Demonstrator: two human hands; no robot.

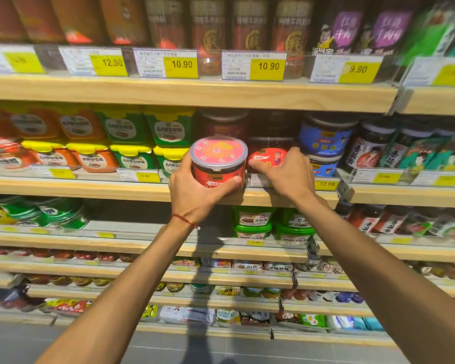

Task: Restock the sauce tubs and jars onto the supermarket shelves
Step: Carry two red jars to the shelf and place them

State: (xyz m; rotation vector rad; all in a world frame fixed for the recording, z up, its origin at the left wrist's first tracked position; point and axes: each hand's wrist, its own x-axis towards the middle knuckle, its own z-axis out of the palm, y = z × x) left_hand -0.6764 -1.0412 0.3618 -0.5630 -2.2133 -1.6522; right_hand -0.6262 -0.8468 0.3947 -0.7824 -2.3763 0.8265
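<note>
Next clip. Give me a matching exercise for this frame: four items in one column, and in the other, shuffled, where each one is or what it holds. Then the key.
Column A
1. left hand
2. right hand
3. blue-labelled tubs
4. green tubs with yellow lids

Column B
a. stacked right of the right hand
b. grips the pink-lidded tub
c. stacked left of the pink-lidded tub
d. holds the red-labelled tub standing on the shelf

Pairs: 1-b, 2-d, 3-a, 4-c
</note>
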